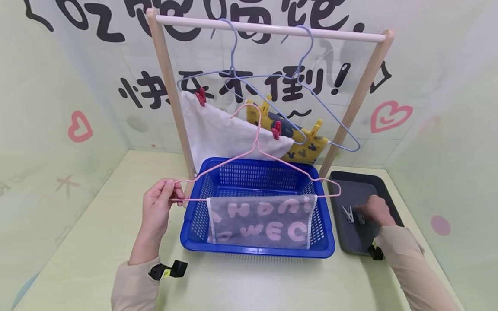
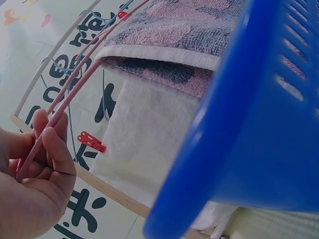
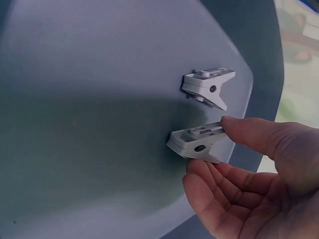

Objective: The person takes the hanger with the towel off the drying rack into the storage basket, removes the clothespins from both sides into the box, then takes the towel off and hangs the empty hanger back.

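The pink hanger (image 1: pixel 266 154) is gripped at its left end by my left hand (image 1: pixel 157 203), fingers curled round the wire. Over its lower bar hangs a grey-purple towel (image 1: pixel 262 222) with pink letters, in front of and above the blue basket (image 1: pixel 256 250). My right hand (image 1: pixel 376 210) is inside the dark grey tray (image 1: pixel 362 239). In the right wrist view, thumb and fingers pinch the handles of a white clothespin (image 3: pixel 192 141). A second white clothespin (image 3: pixel 208 87) lies beside it on the tray floor.
Behind the basket stands a wooden rack with a white rail (image 1: pixel 268 28). Two blue hangers hang there, one with a white cloth (image 1: pixel 214 131) and red clothespins, the other with a yellow patterned cloth (image 1: pixel 307 151) and yellow clothespins. Printed walls enclose the table (image 1: pixel 256 285).
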A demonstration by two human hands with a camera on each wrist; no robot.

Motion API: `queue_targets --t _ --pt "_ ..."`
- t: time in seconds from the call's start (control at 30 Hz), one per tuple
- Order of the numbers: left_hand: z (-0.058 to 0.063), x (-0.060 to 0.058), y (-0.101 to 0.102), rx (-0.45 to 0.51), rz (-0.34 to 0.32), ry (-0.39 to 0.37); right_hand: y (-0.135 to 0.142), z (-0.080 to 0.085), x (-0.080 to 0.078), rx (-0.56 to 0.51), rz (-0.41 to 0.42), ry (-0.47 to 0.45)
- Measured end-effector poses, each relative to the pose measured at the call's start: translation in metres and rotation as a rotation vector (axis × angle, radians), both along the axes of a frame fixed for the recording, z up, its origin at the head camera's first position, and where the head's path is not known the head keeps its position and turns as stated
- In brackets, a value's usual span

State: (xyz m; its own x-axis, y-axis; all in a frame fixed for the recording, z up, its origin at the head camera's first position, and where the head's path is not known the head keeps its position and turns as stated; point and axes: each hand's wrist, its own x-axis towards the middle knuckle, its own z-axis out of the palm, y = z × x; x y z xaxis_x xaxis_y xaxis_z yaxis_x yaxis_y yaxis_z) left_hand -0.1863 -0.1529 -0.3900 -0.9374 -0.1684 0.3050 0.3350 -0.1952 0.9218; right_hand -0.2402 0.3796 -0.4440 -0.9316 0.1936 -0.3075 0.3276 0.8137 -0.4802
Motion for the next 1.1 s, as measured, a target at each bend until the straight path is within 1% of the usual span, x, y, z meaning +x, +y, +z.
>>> queue_targets --t 0.13,0.33,0.53,0.6,0.67,0.8,0.9,0.93,1.0,1.1 --pt "-0.002 0.001 -0.001 -0.003 0.011 0.004 -0.005 -0.002 0.000 0.027 0.001 -0.005" --pt "-0.003 0.001 0.000 0.001 0.012 -0.003 -0.006 -0.003 0.002 0.129 0.023 -0.005" --pt "-0.001 0.001 0.001 -0.005 0.027 -0.016 -0.006 0.002 0.002 0.182 0.058 0.009" --pt "0.001 0.001 0.001 0.000 0.032 -0.012 -0.008 0.007 0.003 0.190 0.076 0.054" --pt "0.002 0.001 0.001 0.009 0.035 -0.007 -0.012 0.015 0.005 0.183 0.094 0.136" --pt "0.005 0.000 0.001 0.031 0.037 -0.003 -0.026 0.034 0.015 0.136 0.143 0.374" --pt "0.006 -0.001 0.003 0.052 0.044 -0.004 -0.043 0.047 0.024 0.070 0.194 0.512" --pt "0.007 -0.001 0.003 0.058 0.048 -0.002 -0.051 0.051 0.027 0.048 0.214 0.546" --pt "0.008 -0.001 0.003 0.069 0.060 -0.001 -0.068 0.057 0.034 -0.013 0.255 0.578" --pt "0.009 -0.001 0.004 0.057 0.079 -0.004 -0.094 0.063 0.043 -0.100 0.303 0.580"
